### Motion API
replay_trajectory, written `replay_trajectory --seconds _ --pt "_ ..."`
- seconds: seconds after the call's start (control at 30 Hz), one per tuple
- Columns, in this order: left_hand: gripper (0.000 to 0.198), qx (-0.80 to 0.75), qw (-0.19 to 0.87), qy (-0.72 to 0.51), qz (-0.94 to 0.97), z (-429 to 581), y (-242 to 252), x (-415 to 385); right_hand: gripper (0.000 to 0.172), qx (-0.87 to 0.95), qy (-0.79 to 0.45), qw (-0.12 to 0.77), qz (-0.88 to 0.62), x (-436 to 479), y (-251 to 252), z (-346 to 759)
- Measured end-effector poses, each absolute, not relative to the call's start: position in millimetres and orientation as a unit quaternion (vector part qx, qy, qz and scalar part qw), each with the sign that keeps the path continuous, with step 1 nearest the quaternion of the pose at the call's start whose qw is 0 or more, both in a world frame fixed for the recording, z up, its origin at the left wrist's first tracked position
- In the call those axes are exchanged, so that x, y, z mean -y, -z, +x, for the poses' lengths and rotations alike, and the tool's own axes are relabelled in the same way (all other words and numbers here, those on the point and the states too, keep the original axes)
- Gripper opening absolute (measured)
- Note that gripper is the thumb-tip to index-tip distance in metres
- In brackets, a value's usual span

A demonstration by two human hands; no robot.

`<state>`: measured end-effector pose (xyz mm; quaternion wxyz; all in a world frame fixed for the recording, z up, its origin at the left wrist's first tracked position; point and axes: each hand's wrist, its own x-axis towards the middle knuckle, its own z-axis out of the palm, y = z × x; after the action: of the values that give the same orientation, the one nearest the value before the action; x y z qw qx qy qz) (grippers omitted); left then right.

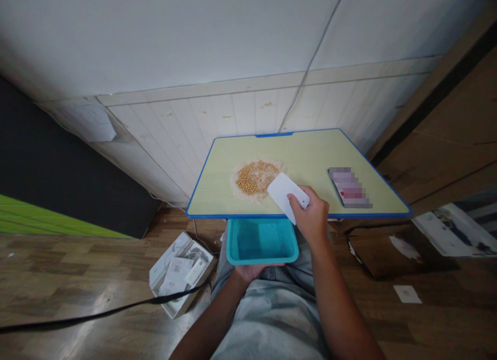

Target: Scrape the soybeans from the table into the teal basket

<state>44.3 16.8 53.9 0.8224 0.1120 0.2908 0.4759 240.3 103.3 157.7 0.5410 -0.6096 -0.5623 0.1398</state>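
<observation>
My right hand (310,212) is closed on a flat white plastic scraper (286,191) with rounded corners and a small hole near the grip. The scraper's far edge is at the right side of a pile of yellow soybeans (254,178), which lies in a spread of pale grains or powder on the folding table (306,150). Below the table's front edge, my left hand (252,272) holds a teal plastic basin (263,260) from beneath. Most of its fingers are hidden under it. A few small specks show inside the basin, too small to name.
A phone (348,188), its screen blurred out, lies at the table's right. On the floor to the left stands an open white box (182,274) of cables and papers. A black strap (104,313) crosses the lower left. Cardboard (388,251) is at the right.
</observation>
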Motion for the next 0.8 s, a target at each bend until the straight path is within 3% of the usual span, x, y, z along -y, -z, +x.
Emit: replay_trajectory --seconds 0.33,0.8 --pt "0.074 -0.271 0.832 -0.475 0.094 42 -23 -14 0.036 0.542 -0.112 0.544 -0.63 -111 -154 248" --pt "0.071 -0.285 0.834 -0.463 0.088 41 -30 -11 0.036 0.523 -0.088 0.554 -0.642 -115 -156 247"
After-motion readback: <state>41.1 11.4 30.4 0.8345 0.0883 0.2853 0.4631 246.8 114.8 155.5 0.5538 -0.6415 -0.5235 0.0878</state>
